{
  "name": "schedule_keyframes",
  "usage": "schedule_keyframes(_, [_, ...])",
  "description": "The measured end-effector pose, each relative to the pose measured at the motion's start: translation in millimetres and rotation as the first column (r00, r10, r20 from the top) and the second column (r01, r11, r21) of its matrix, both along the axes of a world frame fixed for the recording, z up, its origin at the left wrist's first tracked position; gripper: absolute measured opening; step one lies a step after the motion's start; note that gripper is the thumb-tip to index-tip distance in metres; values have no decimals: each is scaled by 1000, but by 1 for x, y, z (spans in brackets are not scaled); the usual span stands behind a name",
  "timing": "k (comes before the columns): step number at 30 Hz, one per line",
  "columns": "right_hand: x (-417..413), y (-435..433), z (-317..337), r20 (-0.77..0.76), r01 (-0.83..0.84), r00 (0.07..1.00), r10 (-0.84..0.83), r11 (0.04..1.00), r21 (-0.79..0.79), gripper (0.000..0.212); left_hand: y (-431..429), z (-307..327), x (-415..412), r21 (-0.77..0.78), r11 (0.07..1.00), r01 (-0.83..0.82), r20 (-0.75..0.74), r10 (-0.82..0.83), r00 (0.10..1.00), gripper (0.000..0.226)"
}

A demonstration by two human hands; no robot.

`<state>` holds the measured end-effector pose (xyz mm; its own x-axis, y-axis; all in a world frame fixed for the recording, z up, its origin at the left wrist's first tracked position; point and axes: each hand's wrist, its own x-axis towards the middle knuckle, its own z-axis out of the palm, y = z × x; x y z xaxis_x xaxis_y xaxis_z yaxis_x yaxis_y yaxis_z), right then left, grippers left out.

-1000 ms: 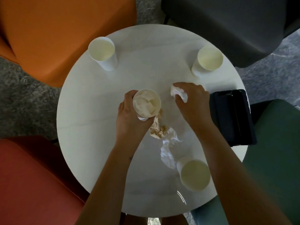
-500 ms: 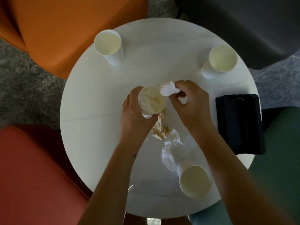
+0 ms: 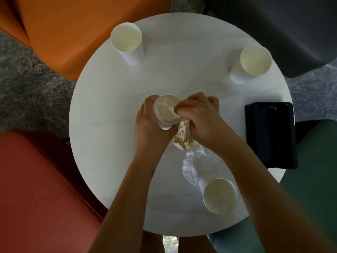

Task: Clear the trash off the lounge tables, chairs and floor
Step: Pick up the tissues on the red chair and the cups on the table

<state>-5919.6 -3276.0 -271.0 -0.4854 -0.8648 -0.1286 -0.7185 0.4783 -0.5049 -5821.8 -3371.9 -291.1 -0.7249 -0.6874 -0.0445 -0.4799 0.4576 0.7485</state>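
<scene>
Stuffing trash into a cup is the step in hand. The left hand [image 3: 151,128] grips a paper cup [image 3: 164,125] near the middle of the round white table [image 3: 109,125], fingers and thumb curled round its wall, just as it did a second ago. The change is on the other side. A second ago the right hand [image 3: 200,117] pinched a white tissue wad [image 3: 168,111] off the tabletop to the right of the cup. Half a second ago it held the wad at the rim. Now its bunched fingers dip into the cup's mouth and press the wad down on the paper already inside. Whether the fingertips still pinch it or only push cannot be told for sure.

So one piece of loose trash is off the table and in the cup, which serves as a bin. Much remains:
- A brown crumpled napkin [image 3: 182,139] lies just below the two hands.
- A white crumpled tissue [image 3: 190,166] lies below that, touching the lower cup [image 3: 219,196] at lower right.
- Two more cups stand at upper left [image 3: 126,40] and upper right [image 3: 255,60].

The dark tablet case [image 3: 269,134] at the right edge looks like no trash. The brown napkin is likely the next pick, being nearest the right hand.
</scene>
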Motion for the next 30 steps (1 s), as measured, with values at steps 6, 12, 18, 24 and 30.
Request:
schedule_keyframes(6, [1,26,-13,179,50,981,-73,990,129,47,-4,-1,13,48,992,-117,-33,119,992,70])
schedule_keyframes(12, [10,47,-35,79,-270,962,260,887,374,92,1,-8,26,108,984,-141,-21,144,989,72])
schedule_keyframes(18, [19,51,-47,28,-183,983,183,947,265,51,6,-11,39,111,988,-107,-1,108,994,90])
schedule_keyframes(24, [20,49,-34,149,-38,989,16,989,146,21,9,8,53,-119,992,-48,-79,39,996,83])
schedule_keyframes(30, [28,27,21,82,81,995,-65,972,-220,15,21,37,65,-168,983,75,-298,-123,947,27])
